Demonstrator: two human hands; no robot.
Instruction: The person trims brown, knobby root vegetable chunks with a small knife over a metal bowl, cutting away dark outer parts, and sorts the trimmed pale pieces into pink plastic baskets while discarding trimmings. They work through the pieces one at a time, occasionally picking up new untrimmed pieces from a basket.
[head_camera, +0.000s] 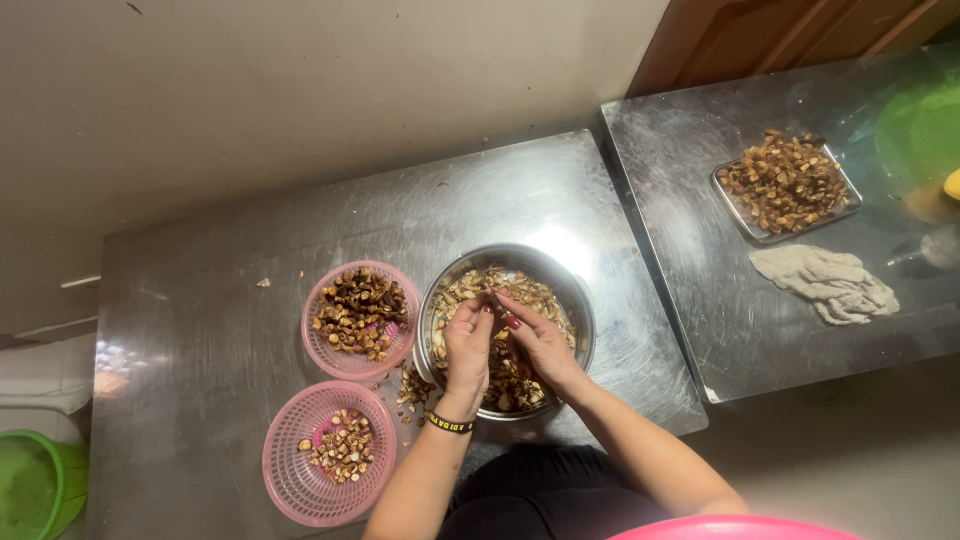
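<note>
Both my hands are inside a round steel bowl full of small brown and pale pieces. My left hand, with a dark band at the wrist, pinches a piece at its fingertips. My right hand meets it from the right, fingertips touching the same piece near the bowl's middle. Left of the bowl stands a pink basket heaped with dark brown pieces. A second pink basket nearer to me holds a smaller pile of lighter pieces.
A few loose pieces lie on the steel table between bowl and baskets. A second steel table to the right carries a metal tray of brown pieces, a crumpled grey cloth and a green bowl. A green tub sits lower left.
</note>
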